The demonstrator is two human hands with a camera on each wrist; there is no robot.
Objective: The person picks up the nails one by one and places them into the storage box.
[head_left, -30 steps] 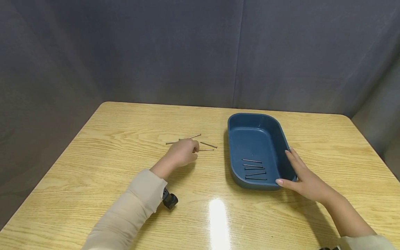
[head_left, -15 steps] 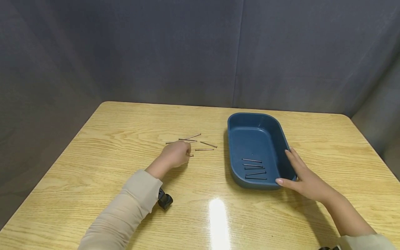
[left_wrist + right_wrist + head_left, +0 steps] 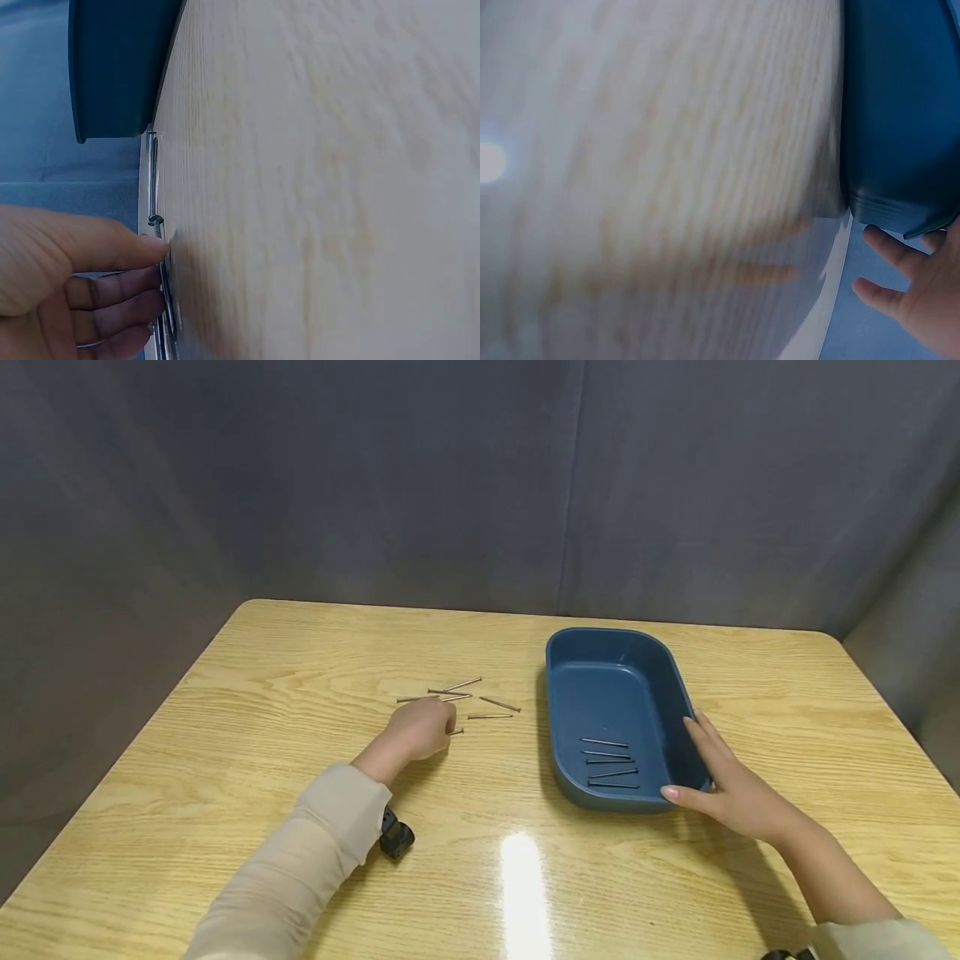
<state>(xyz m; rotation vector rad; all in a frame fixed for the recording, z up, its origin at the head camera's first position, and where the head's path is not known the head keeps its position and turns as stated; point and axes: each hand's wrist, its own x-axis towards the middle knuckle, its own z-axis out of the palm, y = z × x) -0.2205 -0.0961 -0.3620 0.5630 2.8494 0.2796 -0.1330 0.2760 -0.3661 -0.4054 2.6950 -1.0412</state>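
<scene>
My left hand (image 3: 420, 728) is low over the table, left of a blue plastic bin (image 3: 606, 697). Its thumb and curled fingers pinch a nail, whose head end (image 3: 458, 731) pokes out to the right; the left wrist view shows the thumb tip (image 3: 156, 246) close against the wood. Beyond the hand lie several loose nails (image 3: 491, 717), some crossing one another. Inside the bin, several more nails (image 3: 612, 774) lie near its front end. My right hand (image 3: 731, 789) rests on the bin's near right corner, fingers straight and spread, thumb over the rim.
The wooden table (image 3: 300, 668) reaches back to a dark grey curtain (image 3: 412, 485), which also runs along both sides. A small black camera (image 3: 396, 837) sits under my left wrist, close to the tabletop.
My left hand has drawn back a little to the left, uncovering a nail on the table and reaching the nearer one. My right hand and the bin stay in place.
</scene>
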